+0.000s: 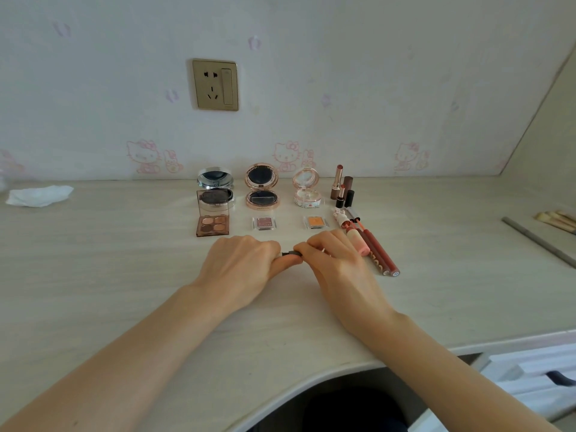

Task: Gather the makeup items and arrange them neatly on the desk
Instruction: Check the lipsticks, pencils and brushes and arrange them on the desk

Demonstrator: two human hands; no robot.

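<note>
while both hands hold it, small dark tube (291,253): left grip (240,266) and right grip (332,260) each pinching an end, above table (124,275) before the rows; advised: keep it level, seat beside lip pencils (378,254).

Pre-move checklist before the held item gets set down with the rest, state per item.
1. Both hands on the item: ok. Left hand and right hand pinch a small dark tube between them.
2. Tube capped: cannot tell, fingers cover most of it.
3. Free desk surface in front of the rows: ok.
4. Back row upright: ok. Silver compact, rose-gold compact and pink compact stand open.
5. Lip gloss tubes close to the right hand: not ok, could be nudged.
6. Crumpled tissue cleared: not ok.
</note>
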